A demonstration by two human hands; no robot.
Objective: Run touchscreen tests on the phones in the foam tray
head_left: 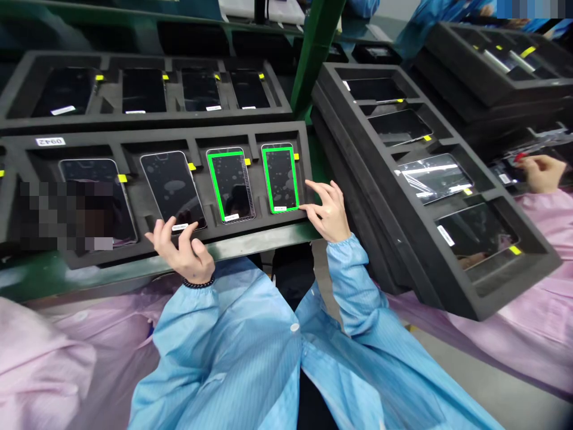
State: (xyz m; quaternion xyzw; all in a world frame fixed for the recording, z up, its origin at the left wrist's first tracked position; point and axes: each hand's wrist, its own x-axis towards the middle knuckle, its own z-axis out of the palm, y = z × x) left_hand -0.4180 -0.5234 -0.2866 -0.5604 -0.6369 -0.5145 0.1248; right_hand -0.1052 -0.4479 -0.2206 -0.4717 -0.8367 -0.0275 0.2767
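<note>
A black foam tray (250, 134) in front of me holds several phones in slots. My left hand (181, 245) grips the lower end of the second phone (172, 188), which is tilted up out of its slot. My right hand (329, 209) has its fingers spread, with fingertips touching the tray's right edge beside the rightmost phone (280, 178), which shows a green border. The phone next to it (230, 185) has a green border too. At the left, another phone (96, 173) lies dark in its slot.
A second foam tray (147, 116) with several phones lies behind. Stacked trays (358, 155) with film-wrapped phones stand to the right. A green post (313, 54) rises between them. Pink-sleeved people sit on both sides; another person's hand (541, 173) is at the far right.
</note>
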